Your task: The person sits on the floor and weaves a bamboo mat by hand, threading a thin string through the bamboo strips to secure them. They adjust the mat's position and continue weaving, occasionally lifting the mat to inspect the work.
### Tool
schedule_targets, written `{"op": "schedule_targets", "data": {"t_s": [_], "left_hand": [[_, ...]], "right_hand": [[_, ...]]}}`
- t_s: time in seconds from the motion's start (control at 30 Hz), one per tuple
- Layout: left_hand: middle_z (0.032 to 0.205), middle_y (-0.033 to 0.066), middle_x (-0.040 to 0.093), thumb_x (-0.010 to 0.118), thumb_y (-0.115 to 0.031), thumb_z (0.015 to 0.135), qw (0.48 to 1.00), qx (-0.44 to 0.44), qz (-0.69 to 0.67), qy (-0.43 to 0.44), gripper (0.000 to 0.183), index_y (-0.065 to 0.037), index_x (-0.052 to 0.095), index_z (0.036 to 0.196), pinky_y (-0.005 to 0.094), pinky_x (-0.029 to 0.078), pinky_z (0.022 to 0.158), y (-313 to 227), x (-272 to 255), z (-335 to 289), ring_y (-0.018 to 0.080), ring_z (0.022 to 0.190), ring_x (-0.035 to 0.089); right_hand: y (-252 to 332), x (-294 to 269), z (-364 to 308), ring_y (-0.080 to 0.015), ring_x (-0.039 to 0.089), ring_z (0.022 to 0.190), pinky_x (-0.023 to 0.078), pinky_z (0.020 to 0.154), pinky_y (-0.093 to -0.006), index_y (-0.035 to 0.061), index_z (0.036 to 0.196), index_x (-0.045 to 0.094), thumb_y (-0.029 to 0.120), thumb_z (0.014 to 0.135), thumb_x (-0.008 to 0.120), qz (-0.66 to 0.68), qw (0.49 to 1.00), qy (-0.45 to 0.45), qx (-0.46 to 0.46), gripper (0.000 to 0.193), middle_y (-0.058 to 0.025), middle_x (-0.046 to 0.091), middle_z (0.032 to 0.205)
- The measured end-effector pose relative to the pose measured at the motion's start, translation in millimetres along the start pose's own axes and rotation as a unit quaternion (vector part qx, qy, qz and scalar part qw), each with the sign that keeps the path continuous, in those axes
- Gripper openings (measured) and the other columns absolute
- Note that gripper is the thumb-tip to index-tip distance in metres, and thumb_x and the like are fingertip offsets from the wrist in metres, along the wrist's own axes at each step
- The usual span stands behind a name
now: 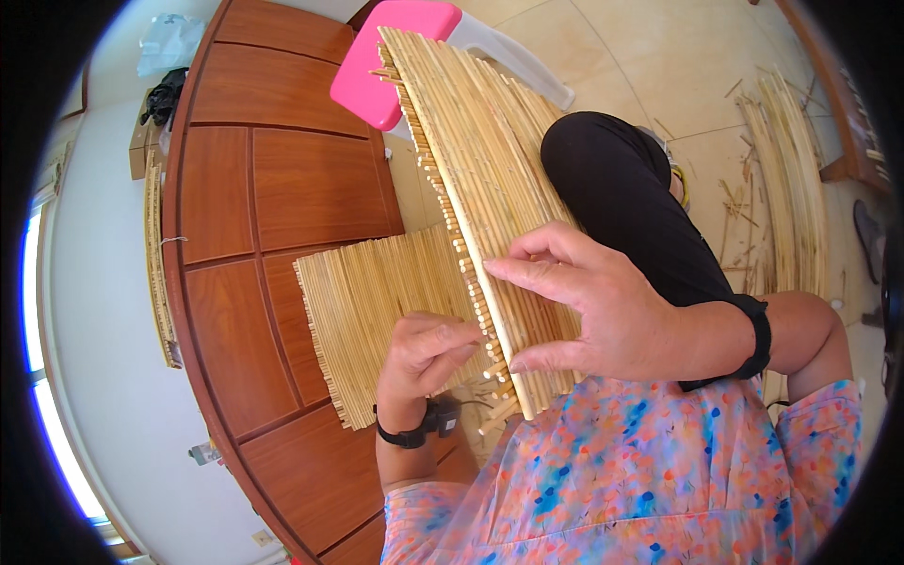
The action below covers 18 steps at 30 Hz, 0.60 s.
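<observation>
A mat of straw-coloured reed stalks (pixel 508 160) lies across my lap, with a pale, thicker stalk along its left edge and uneven stalk ends sticking out below that edge. My right hand (pixel 612 306) lies on top of the mat, thumb and forefinger stretched apart, their tips touching the pale edge stalk. Beside the same edge is my left hand (pixel 424 348), its fingers curled and pinched together close to the stalk ends. What the left fingertips hold, if anything, is too small to make out.
A second reed mat (pixel 377 311) leans against the brown wooden panelled furniture (pixel 320 188) at left. A pink-topped stool (pixel 386 66) stands at the far side. Loose long stalks (pixel 791 188) and scraps lie on the tiled floor at right.
</observation>
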<state>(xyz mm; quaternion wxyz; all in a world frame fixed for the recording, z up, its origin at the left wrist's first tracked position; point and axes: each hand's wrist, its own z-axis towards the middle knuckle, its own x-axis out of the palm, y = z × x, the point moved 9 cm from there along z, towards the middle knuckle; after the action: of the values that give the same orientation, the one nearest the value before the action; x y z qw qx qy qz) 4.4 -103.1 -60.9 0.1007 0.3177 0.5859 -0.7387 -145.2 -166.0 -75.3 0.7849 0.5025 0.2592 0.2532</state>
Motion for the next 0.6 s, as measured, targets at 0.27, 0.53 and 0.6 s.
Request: {"op": "schedule_targets", "data": {"t_s": [0.27, 0.53, 0.6], "left_hand": [[0.059, 0.0079, 0.057, 0.071, 0.002, 0.074, 0.996, 0.058, 0.048, -0.044, 0.013, -0.002, 0.068, 0.087, 0.0316, 0.040, 0.044, -4, 2, 9, 0.0223, 0.047, 0.056], [0.057, 0.0074, 0.054, 0.071, 0.001, 0.076, 0.994, 0.075, 0.062, -0.044, 0.013, -0.001, 0.067, 0.088, 0.0317, 0.036, 0.042, -15, 7, 17, 0.0212, 0.044, 0.051], [0.057, 0.0071, 0.053, 0.071, 0.001, 0.076, 0.994, 0.077, 0.058, -0.046, 0.013, -0.001, 0.067, 0.088, 0.0318, 0.036, 0.042, -16, 8, 18, 0.0212, 0.044, 0.051]], "right_hand": [[-7, -8, -2, -0.0206, 0.056, 0.105, 0.049, 0.090, -0.0302, 0.0075, 0.131, 0.060, 0.021, 0.065, 0.090, 0.057, 0.998, 0.001, 0.022, 0.074, -0.0100, 0.054, 0.115], [-9, -10, -4, -0.0195, 0.055, 0.104, 0.047, 0.091, -0.0290, 0.0080, 0.131, 0.060, 0.025, 0.065, 0.089, 0.060, 0.998, 0.000, 0.028, 0.075, -0.0090, 0.053, 0.114], [-9, -10, -5, -0.0197, 0.055, 0.104, 0.047, 0.091, -0.0292, 0.0080, 0.131, 0.060, 0.025, 0.065, 0.089, 0.063, 0.998, -0.002, 0.027, 0.074, -0.0090, 0.053, 0.114]]}}
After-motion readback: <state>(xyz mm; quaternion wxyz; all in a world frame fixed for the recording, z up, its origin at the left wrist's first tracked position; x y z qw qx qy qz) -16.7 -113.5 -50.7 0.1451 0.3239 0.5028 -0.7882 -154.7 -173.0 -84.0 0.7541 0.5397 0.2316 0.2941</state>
